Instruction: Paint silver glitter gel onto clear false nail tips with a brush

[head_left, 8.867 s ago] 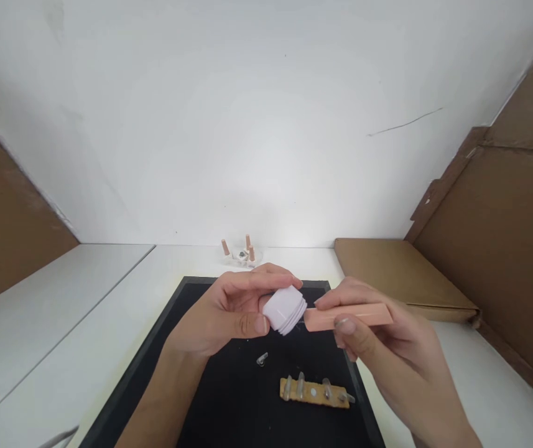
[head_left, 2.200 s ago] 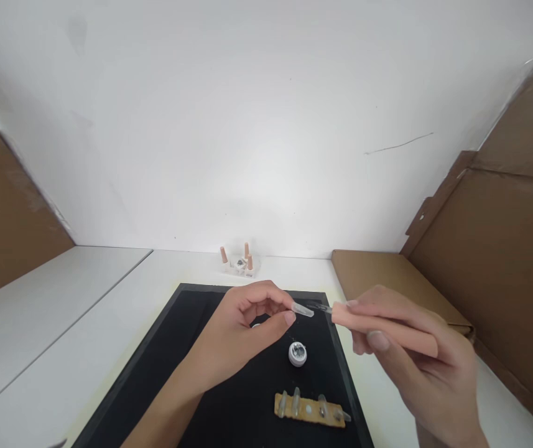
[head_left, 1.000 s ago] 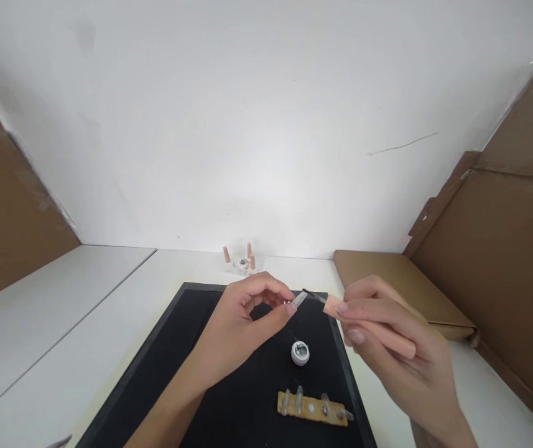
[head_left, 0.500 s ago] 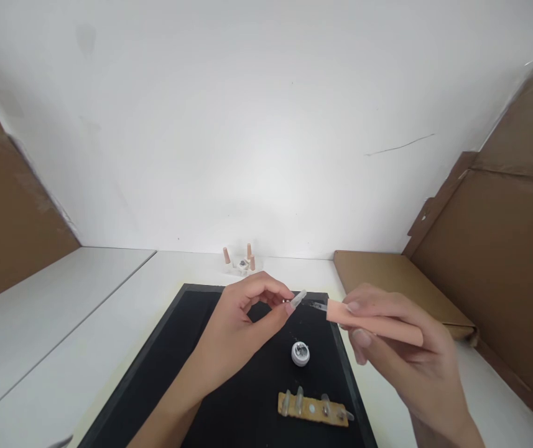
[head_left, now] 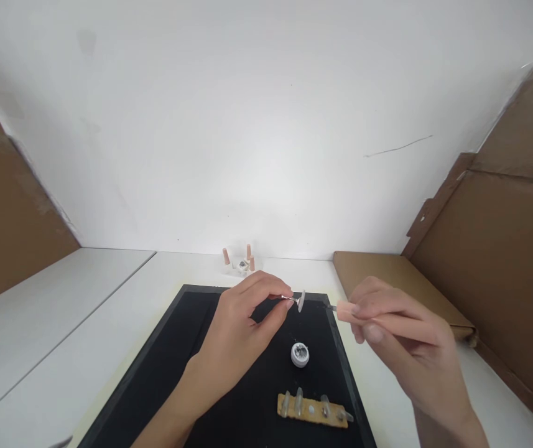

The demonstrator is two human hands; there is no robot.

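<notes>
My left hand (head_left: 247, 317) is closed, pinching the thin metal stem (head_left: 288, 298) of a nail tip holder between thumb and fingers. A clear false nail tip (head_left: 301, 302) stands at the stem's right end, nearly edge-on to me. My right hand (head_left: 410, 354) is wrapped round the peach handle of a nail polish brush (head_left: 408, 327). Its small dark brush end points left at the nail tip, with a gap between them. Below the hands, a little white jar (head_left: 300, 356) with silvery-grey contents stands on the black mat (head_left: 233, 398).
Near me on the mat lies a tan strip (head_left: 311, 420) bearing several clear nail tips. Peach-capped bottles (head_left: 252, 264) stand by the white wall at the back. A flat cardboard box (head_left: 378, 267) lies at the right, with upright cardboard on both sides.
The brush has moved right, away from the nail tip. My left hand has turned the nail tip more upright, and the metal stem now shows.
</notes>
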